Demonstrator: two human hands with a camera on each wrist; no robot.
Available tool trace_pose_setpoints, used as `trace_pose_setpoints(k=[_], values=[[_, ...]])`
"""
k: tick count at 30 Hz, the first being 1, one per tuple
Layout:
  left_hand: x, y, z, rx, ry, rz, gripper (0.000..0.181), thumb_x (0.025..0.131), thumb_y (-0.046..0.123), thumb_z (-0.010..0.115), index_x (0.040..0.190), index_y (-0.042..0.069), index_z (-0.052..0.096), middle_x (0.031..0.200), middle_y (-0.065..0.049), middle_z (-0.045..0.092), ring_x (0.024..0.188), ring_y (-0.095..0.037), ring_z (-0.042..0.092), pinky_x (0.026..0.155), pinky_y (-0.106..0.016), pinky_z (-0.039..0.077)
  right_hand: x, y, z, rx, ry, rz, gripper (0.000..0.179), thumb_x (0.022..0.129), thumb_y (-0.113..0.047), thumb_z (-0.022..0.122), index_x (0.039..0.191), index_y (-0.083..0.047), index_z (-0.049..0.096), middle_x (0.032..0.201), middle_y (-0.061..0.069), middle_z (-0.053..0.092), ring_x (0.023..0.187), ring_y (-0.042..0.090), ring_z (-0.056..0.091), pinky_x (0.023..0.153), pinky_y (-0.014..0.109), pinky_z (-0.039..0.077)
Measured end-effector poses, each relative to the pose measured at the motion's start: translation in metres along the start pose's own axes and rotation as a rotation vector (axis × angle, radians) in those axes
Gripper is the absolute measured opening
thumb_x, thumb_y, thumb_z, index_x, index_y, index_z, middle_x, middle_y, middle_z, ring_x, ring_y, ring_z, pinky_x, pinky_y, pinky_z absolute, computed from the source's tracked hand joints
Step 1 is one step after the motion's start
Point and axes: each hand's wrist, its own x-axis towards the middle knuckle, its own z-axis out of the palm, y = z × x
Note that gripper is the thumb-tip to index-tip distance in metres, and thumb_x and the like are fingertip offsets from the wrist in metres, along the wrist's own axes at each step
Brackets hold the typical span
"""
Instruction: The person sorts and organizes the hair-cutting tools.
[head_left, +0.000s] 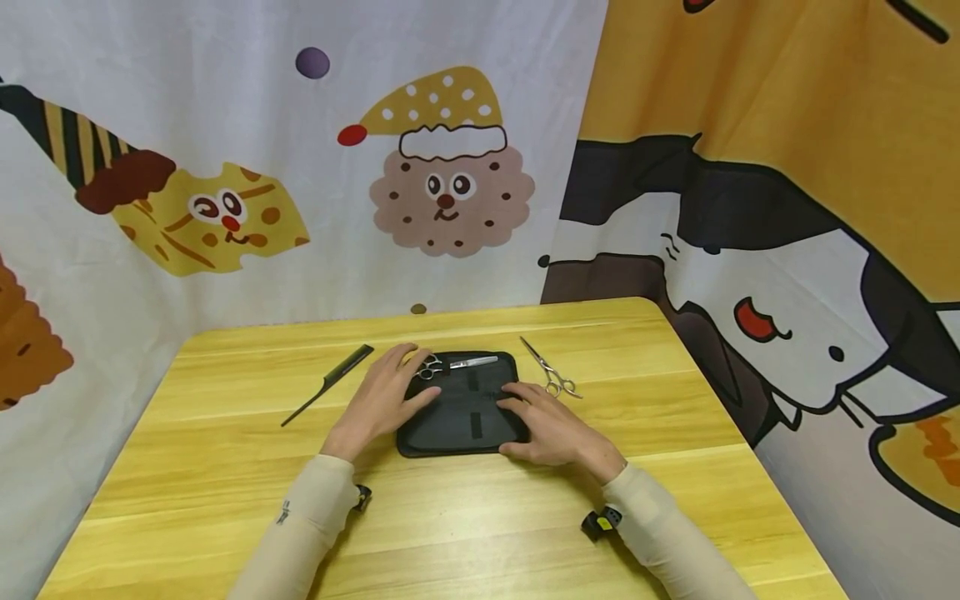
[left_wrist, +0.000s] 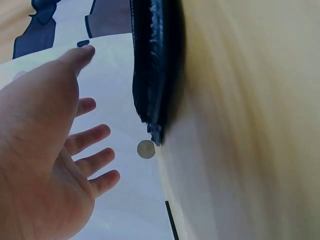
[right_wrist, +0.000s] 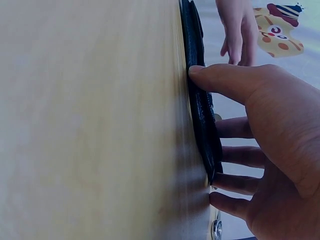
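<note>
A black zip case [head_left: 450, 421] lies spread flat on the table, with elastic loops inside. A pair of silver scissors [head_left: 474, 362] lies along its far part, its handle rings partly behind the left fingers. My left hand [head_left: 386, 396] is over the case's left side; in the left wrist view its fingers are spread and apart from the case. My right hand [head_left: 551, 425] is at the case's right side, with the thumb [right_wrist: 197, 71] touching the near edge and the extended fingers resting along the right edge.
A second pair of scissors [head_left: 551, 371] lies on the table to the right of the case. On the left is a black rat-tail comb [head_left: 330, 382]. The wooden table [head_left: 187, 467] backs onto a printed cartoon curtain [head_left: 247, 75].
</note>
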Motion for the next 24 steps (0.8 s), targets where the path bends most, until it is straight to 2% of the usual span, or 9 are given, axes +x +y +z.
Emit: trace_pose_setpoints(k=[11, 18, 24], values=[[-0.032, -0.001, -0.012, 0.027, 0.016, -0.005, 0.087, 0.104, 0.061, 0.076, 0.173, 0.017, 0.047, 0.173, -0.024, 0.049, 0.163, -0.049, 0.045, 0.132, -0.071, 0.040, 0.000, -0.002, -0.001, 0.010, -0.008, 0.012, 0.075, 0.101, -0.048, 0.083, 0.162, -0.010, 0.061, 0.181, 0.019, 0.041, 0.167, 0.046, 0.040, 0.133, 0.070, 0.040], [-0.054, 0.002, -0.016, 0.019, -0.042, -0.040, 0.094, 0.100, 0.063, 0.079, 0.175, 0.019, 0.044, 0.175, -0.023, 0.048, 0.164, -0.051, 0.043, 0.131, -0.073, 0.039, 0.001, 0.001, 0.001, -0.005, -0.001, 0.000, 0.075, 0.101, -0.049, 0.084, 0.161, -0.010, 0.062, 0.180, 0.018, 0.042, 0.167, 0.046, 0.041, 0.133, 0.069, 0.041], [-0.065, 0.003, -0.013, -0.013, -0.090, -0.057, 0.094, 0.099, 0.062, 0.081, 0.172, 0.012, 0.049, 0.172, -0.024, 0.051, 0.162, -0.050, 0.047, 0.131, -0.070, 0.041, 0.001, 0.002, 0.001, -0.003, 0.006, -0.002, 0.075, 0.101, -0.049, 0.084, 0.161, -0.011, 0.062, 0.180, 0.017, 0.043, 0.167, 0.046, 0.041, 0.133, 0.069, 0.041]])
